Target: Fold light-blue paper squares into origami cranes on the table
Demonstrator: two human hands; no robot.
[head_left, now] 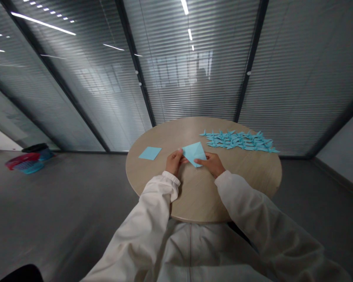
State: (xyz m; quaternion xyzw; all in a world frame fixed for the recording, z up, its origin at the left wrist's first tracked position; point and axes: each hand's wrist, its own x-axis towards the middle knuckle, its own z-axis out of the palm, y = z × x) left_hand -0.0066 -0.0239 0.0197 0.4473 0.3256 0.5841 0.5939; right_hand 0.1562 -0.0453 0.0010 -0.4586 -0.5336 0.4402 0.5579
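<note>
A folded blue paper (pixel 194 153) is held between the left hand (pixel 174 162) and right hand (pixel 211 163) over a round wooden table (pixel 247 176), on which a blue paper square (pixel 150 153) and paper cranes (pixel 238 141) are laid.

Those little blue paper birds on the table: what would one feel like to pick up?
Each paper bird looks very light, probably folded from thin paper like the sheet being held. Its pointed wings would likely crush if pinched. On the smooth table, a push would probably slide it, not roll it.
</note>
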